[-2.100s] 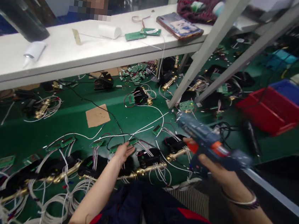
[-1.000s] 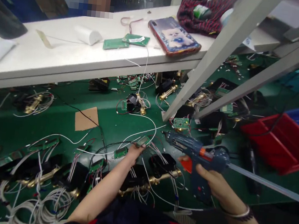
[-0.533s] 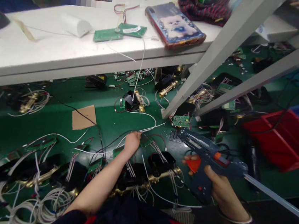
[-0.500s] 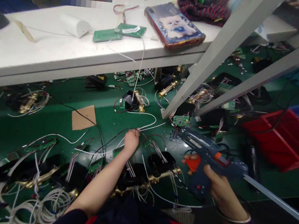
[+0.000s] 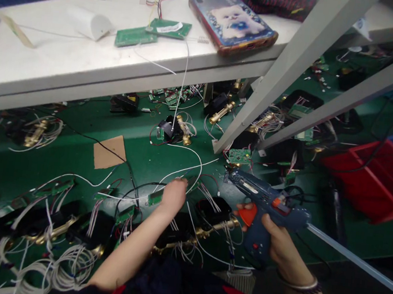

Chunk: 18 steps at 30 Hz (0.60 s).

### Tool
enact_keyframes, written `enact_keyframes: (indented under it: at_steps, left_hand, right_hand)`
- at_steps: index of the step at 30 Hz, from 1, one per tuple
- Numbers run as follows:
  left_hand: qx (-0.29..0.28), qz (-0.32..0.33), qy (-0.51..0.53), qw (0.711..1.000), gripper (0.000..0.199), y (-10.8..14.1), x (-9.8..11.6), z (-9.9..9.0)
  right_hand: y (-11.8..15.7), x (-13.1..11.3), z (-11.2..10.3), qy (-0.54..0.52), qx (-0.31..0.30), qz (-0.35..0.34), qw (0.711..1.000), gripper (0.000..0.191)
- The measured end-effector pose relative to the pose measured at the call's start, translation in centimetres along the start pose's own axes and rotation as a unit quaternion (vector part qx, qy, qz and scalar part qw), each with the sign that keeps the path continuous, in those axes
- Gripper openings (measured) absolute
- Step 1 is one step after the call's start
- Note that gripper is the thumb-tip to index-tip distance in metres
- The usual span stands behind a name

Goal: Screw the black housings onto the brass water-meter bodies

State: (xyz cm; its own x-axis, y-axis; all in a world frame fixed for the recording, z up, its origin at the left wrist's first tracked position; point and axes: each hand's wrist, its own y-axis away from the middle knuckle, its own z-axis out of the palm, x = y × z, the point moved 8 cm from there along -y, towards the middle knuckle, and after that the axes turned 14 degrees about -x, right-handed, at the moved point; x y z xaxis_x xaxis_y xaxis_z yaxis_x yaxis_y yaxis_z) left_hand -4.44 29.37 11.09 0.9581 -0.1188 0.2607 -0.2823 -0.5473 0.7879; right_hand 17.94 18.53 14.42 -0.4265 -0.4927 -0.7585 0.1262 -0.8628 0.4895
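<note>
My right hand (image 5: 280,240) grips a dark blue hot glue gun (image 5: 258,191), its fingers around the handle and at the orange trigger (image 5: 247,213). A long translucent glue stick (image 5: 343,250) sticks out of the back. The nozzle points left, above the green floor. My left hand (image 5: 174,195) is closed at a small circuit board (image 5: 192,182), mostly hidden by the fingers. White wires (image 5: 208,196) run from there to a black housing (image 5: 214,208) with a brass pipe fitting (image 5: 219,225). Another green board (image 5: 155,198) lies just left of that hand.
A row of black housings with brass fittings and coiled cables (image 5: 71,265) lies along the near side. The white bench (image 5: 68,65) carries a phone (image 5: 236,22) and boards. Slanted metal legs (image 5: 289,68) stand at the right, near a red bin (image 5: 371,184). Cardboard (image 5: 110,152) lies on the floor.
My left hand has left the cables and moved slightly down and right to the circuit board. The glue gun in my right hand has shifted a little to the left.
</note>
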Motion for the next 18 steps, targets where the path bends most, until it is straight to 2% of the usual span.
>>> enact_keyframes:
  at_steps: [3, 5, 9, 11, 15, 18]
  left_hand:
    - [-0.016, 0.055, 0.009, 0.998, 0.021, -1.6, 1.8, 1.1]
    - [-0.024, 0.039, 0.014, 0.999, 0.020, -2.5, 1.7, 2.5]
    - [-0.007, -0.053, 0.033, 0.998, 0.028, -3.4, -0.8, 4.3]
    - [-0.023, -0.069, 0.052, 0.996, 0.027, -4.0, -2.1, 4.8]
    - [-0.086, -0.032, 0.112, 0.989, 0.022, -5.4, -3.5, 5.8]
    - [-0.116, -0.009, 0.163, 0.980, 0.024, -6.2, -4.5, 6.3]
  right_hand:
    - [-0.1, 0.8, -0.1, -0.008, 0.004, 0.009, 1.000, 0.043]
    - [0.0, 0.9, -0.1, -0.016, 0.018, 0.010, 1.000, 0.043]
    - [0.3, 1.1, -0.2, -0.025, 0.031, 0.015, 0.999, 0.041]
    - [0.4, 1.3, -0.3, -0.034, 0.044, 0.018, 0.998, 0.042]
    - [0.3, 1.4, -0.2, -0.051, 0.074, 0.013, 0.996, 0.044]
    - [0.1, 1.2, 0.3, -0.044, 0.067, 0.017, 0.997, 0.044]
